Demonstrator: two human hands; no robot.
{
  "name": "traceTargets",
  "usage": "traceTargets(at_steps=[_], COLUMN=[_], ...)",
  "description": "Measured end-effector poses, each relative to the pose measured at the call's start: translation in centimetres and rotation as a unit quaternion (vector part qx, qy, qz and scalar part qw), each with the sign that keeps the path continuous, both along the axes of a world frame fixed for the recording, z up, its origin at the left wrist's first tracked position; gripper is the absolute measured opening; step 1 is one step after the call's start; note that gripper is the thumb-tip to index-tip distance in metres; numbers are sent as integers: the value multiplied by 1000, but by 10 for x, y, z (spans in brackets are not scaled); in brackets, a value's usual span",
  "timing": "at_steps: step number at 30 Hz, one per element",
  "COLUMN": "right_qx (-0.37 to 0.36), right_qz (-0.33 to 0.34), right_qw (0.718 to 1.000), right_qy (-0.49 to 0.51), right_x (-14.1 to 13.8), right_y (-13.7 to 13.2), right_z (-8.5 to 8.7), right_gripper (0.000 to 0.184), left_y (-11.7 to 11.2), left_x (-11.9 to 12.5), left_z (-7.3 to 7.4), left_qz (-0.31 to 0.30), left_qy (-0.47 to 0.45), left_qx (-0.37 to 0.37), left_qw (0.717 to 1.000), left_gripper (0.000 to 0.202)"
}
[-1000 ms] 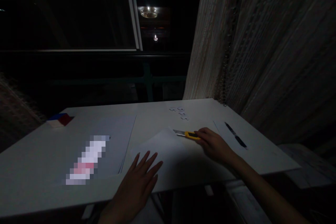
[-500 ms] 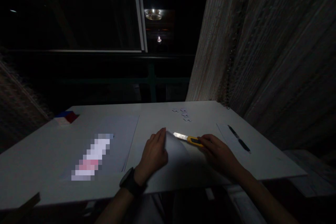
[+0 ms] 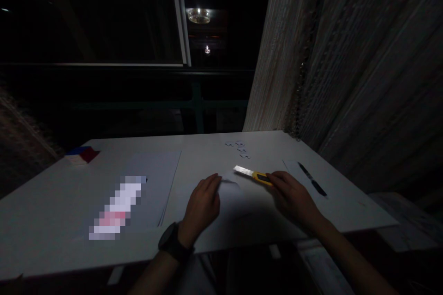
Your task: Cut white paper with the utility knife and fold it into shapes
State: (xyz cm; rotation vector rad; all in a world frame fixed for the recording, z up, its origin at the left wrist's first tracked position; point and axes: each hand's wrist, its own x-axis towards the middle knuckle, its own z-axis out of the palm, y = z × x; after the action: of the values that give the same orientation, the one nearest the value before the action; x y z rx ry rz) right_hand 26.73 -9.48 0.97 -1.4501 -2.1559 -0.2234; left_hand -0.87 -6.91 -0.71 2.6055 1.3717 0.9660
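Observation:
My right hand grips a yellow utility knife with its blade out, pointing left and away from me. The blade is apart from the paper. My left hand, with a dark watch on the wrist, is closed on the far edge of a white sheet of paper, fingertips together. Between my hands the sheet is folded over and bulges a little above the white table. How the thumb sits on the paper is hard to make out in the dim light.
Several small paper pieces with dark marks lie beyond my hands. A black pen rests on paper at the right. White sheets and a bright blurred-out object are on the left, a coloured cube farther back. A curtain hangs behind.
The raised part of the sheet has dropped lower. My right hand has drawn the knife slightly up and right, away from the paper. My left hand has shifted little.

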Motion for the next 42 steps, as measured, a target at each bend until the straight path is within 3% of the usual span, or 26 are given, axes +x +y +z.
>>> traceTargets(at_steps=[10,14,18,24,32,42], right_qx=[-64,-86,-104,-151,-177,-175], right_qz=[121,144,164,164,173,168], right_qw=[990,986,981,974,967,969], right_qy=[12,17,22,34,57,50], right_x=[2,2,6,17,12,13], right_y=[31,36,36,25,15,15], right_z=[-18,-15,-13,-14,-11,-13], right_gripper=[29,30,30,28,27,28], left_y=[3,1,1,15,41,27], left_x=[0,7,16,18,24,36], left_z=[1,6,-1,-12,-6,-4], left_qz=[11,-11,-37,-31,-14,-44], left_qy=[1,74,157,183,185,174], left_qx=[17,31,22,-6,-42,-37], left_qw=[1000,997,987,983,982,983], left_gripper=[56,54,45,44,46,45])
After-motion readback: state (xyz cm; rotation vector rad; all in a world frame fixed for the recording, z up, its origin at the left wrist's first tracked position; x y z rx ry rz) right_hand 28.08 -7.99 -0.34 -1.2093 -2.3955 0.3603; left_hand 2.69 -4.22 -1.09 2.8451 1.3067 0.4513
